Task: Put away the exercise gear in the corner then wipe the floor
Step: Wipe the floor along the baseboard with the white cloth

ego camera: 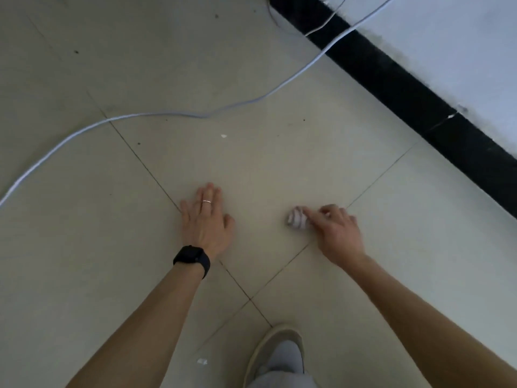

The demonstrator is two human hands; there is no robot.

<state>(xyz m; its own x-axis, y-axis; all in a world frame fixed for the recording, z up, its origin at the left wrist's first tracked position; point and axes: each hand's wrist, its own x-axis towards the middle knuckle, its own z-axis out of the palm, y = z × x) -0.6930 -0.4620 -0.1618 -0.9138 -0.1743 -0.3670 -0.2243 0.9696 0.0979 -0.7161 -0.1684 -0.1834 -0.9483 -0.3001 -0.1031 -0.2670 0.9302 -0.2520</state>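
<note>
1. Nearest: a pale canvas-type shoe (275,345) w/ a light grey trouser leg (279,373) over it, planted on the beige tiled floor (84,247). The person is crouched low, I'd say to reach the tiles. A tiny white scrap (202,361) lies just beside the shoe.
2. Left hand (205,219), black smartwatch (193,259) on the wrist and a thin ring (207,201) on one finger: palm flat on the floor, fingers straight and close together, holding nothing. Prob. a prop for body weight.
3. Right hand (335,231), apart from the left: fingertips pinch a small crumpled whitish wad (297,218) of cloth or tissue, other fingers curled. The wad touches the tile near a grout line, pressed down for wiping, by my guess.
4. Further out: a white fleck (223,135) & some dark specks, not yet wiped.
5. Beyond: a white cable (140,116) snakes across the floor toward the black skirting strip (391,68) under the white wall (447,37).
6. Exercise gear: not in view. Looks like the wiping stage.
</note>
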